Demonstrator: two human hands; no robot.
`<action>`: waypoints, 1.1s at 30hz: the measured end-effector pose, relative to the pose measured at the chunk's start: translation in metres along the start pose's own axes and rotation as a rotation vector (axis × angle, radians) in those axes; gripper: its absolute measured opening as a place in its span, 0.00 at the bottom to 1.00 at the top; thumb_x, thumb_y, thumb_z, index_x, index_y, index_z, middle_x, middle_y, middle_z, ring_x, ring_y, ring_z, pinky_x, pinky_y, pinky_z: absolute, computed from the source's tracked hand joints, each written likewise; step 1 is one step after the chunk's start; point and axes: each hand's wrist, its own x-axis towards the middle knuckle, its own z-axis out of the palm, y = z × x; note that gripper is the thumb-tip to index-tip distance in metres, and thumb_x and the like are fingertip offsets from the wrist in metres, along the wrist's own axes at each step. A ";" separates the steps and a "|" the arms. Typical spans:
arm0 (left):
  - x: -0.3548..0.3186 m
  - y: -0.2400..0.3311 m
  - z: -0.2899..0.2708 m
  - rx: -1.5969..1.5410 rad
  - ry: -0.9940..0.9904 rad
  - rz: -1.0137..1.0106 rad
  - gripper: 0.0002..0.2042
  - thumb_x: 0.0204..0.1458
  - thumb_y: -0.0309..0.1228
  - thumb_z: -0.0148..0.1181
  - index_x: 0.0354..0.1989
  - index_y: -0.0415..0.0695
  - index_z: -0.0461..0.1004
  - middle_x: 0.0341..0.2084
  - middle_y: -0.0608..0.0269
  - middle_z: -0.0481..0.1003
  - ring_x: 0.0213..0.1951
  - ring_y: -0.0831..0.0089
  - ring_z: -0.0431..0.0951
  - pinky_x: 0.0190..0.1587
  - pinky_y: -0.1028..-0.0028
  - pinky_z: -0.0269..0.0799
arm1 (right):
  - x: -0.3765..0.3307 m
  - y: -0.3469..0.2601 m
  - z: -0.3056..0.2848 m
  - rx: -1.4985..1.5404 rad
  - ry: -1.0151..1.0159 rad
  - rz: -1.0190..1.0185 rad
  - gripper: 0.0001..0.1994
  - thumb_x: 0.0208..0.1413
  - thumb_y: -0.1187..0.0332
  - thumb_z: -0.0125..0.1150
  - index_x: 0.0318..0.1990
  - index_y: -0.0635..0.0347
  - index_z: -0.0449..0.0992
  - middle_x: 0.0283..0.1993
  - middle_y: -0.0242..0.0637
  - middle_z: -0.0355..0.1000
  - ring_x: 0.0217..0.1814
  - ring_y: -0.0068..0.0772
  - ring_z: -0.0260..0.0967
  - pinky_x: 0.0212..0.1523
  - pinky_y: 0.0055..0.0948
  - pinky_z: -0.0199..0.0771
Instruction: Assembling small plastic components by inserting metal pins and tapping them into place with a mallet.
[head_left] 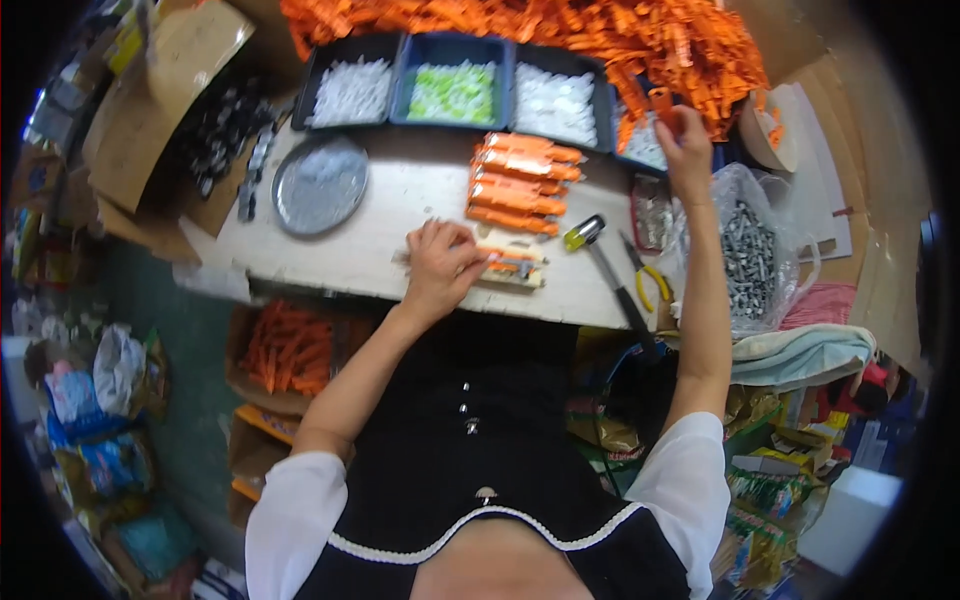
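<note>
My left hand (440, 262) is closed in a pinch at the left end of an orange plastic part (512, 258). That part lies in a small pale block (528, 282) near the table's front edge, with a grey metal piece along it. My right hand (688, 145) reaches out to the far right, gripping an orange plastic piece (661, 100) by the big orange heap (560, 25). Several orange parts (520, 185) lie in a stacked row beyond the block. To its right are a hammer (608, 265) with a yellow-green face and yellow-handled pliers (650, 280).
Across the back stand trays of small white pieces (352, 92), green pieces (452, 94) and white discs (553, 100). A round grey dish (320, 200) sits left; a clear bag of metal screws (748, 265) lies right. Below the table's left side is a box of orange parts (285, 345).
</note>
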 end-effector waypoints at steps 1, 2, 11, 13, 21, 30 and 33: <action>0.001 -0.001 0.000 -0.008 0.020 0.014 0.03 0.39 0.31 0.64 0.25 0.50 0.77 0.29 0.69 0.69 0.38 0.72 0.65 0.42 0.70 0.51 | -0.004 -0.022 -0.007 0.257 -0.077 0.235 0.13 0.52 0.67 0.58 0.43 0.61 0.68 0.32 0.35 0.70 0.27 0.25 0.69 0.29 0.22 0.68; 0.001 -0.001 0.000 -0.006 0.021 0.014 0.03 0.40 0.31 0.63 0.24 0.50 0.76 0.30 0.69 0.69 0.38 0.71 0.65 0.42 0.70 0.51 | -0.009 -0.046 -0.013 0.415 -0.152 0.358 0.13 0.54 0.67 0.57 0.44 0.61 0.67 0.31 0.30 0.68 0.27 0.17 0.65 0.27 0.17 0.65; -0.003 0.002 -0.015 -0.223 0.076 -0.067 0.18 0.40 0.33 0.64 0.43 0.50 0.74 0.37 0.67 0.69 0.44 0.71 0.64 0.48 0.70 0.50 | -0.103 -0.132 0.001 0.406 -0.450 0.292 0.16 0.59 0.59 0.49 0.48 0.59 0.71 0.35 0.33 0.68 0.33 0.24 0.64 0.31 0.23 0.62; -0.010 0.000 -0.022 -0.213 0.068 -0.071 0.20 0.39 0.32 0.64 0.45 0.49 0.73 0.39 0.67 0.69 0.45 0.70 0.64 0.49 0.70 0.51 | -0.110 -0.154 0.000 0.220 -0.510 0.072 0.14 0.56 0.62 0.52 0.48 0.57 0.71 0.38 0.37 0.68 0.39 0.34 0.64 0.37 0.28 0.61; -0.020 -0.009 -0.033 -0.228 0.090 -0.114 0.21 0.38 0.31 0.65 0.45 0.50 0.73 0.40 0.69 0.71 0.45 0.71 0.65 0.48 0.71 0.53 | -0.120 -0.209 0.028 0.077 -0.411 -0.093 0.15 0.46 0.67 0.60 0.44 0.53 0.72 0.40 0.33 0.66 0.45 0.36 0.59 0.45 0.37 0.53; -0.015 -0.017 -0.038 -0.114 0.043 -0.047 0.19 0.41 0.30 0.64 0.45 0.46 0.73 0.39 0.68 0.74 0.44 0.69 0.65 0.48 0.71 0.55 | -0.122 -0.218 0.046 0.100 -0.456 -0.097 0.14 0.45 0.66 0.61 0.42 0.52 0.73 0.40 0.31 0.65 0.44 0.34 0.58 0.43 0.36 0.50; -0.014 -0.021 -0.037 -0.120 0.014 -0.055 0.18 0.41 0.30 0.63 0.44 0.47 0.74 0.37 0.69 0.74 0.44 0.70 0.65 0.48 0.71 0.53 | -0.121 -0.219 0.048 0.101 -0.468 -0.104 0.14 0.45 0.66 0.61 0.42 0.52 0.73 0.40 0.31 0.65 0.44 0.34 0.58 0.42 0.36 0.50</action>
